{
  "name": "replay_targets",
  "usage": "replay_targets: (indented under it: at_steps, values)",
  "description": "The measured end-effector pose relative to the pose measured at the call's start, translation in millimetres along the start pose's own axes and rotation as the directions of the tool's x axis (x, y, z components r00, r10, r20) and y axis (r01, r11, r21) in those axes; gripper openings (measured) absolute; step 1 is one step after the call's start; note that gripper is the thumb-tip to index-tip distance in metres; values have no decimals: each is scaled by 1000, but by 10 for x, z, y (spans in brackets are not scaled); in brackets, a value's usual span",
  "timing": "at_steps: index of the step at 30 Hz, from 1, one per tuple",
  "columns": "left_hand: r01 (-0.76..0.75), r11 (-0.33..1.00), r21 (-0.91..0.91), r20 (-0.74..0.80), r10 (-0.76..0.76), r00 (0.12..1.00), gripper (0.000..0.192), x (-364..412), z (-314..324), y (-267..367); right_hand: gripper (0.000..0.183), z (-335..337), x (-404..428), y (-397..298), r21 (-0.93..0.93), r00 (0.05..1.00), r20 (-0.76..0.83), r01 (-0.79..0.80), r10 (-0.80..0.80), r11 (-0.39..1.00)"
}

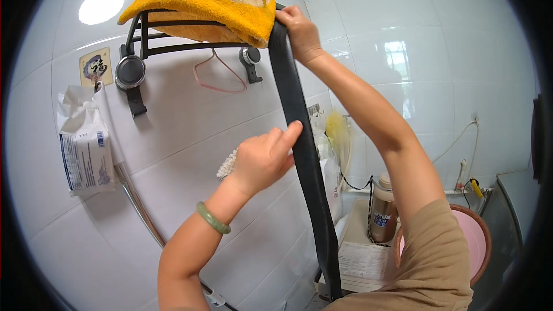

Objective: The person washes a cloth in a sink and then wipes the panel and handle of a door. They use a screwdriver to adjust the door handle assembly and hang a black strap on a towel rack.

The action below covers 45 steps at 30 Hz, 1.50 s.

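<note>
A long black strap [298, 99], leather-like, hangs from the right end of a black metal wall rack [190, 47]. My right hand [300, 32] is raised to the rack's end, its fingers closed on the strap's top beside a yellow towel [203, 4]. The towel lies folded over the rack. Lower down, my left hand [268, 157], with a green bangle [212, 218] on the wrist, has one finger laid against the strap's left part; its other fingers are curled, and whether they grip the strap I cannot tell. The strap's lower end runs down towards a white box.
On the tiled wall, a pink hanger [220, 88] hangs under the rack, and a white printed package [86, 151] hangs at left above a metal pipe [140, 207]. A steel thermos [382, 211] stands on a white surface [360, 233], beside a pink basin [473, 242].
</note>
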<state>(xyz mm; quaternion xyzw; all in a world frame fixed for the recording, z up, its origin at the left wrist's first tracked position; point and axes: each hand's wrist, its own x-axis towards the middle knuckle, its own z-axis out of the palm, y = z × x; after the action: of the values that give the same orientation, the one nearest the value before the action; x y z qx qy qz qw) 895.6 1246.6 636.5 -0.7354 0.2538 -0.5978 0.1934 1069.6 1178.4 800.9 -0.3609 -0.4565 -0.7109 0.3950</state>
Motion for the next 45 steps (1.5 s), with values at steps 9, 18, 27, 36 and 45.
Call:
replay_targets:
  at_steps: [9,18,27,36,45]
  values:
    - [736,605,-304,7,-771,637,33,322,325,-1093,19,612,156,-204,-14,983,144,-110,110,994]
    - [469,81,-879,134,-904,407,44,553,471,-1449,40,726,308,-159,-39,873,484,96,-65,995]
    - [465,198,-863,8,-914,405,20,610,457,-1917,26,524,102,-172,165,996,38,73,-81,984]
    - [649,273,-710,207,-800,563,18,659,532,-1323,16,-43,-13,843,-163,932,157,-302,327,939]
    - [514,447,-732,75,-697,713,13,1255,786,-1410,20,381,863,1004,352,891,234,-450,388,821]
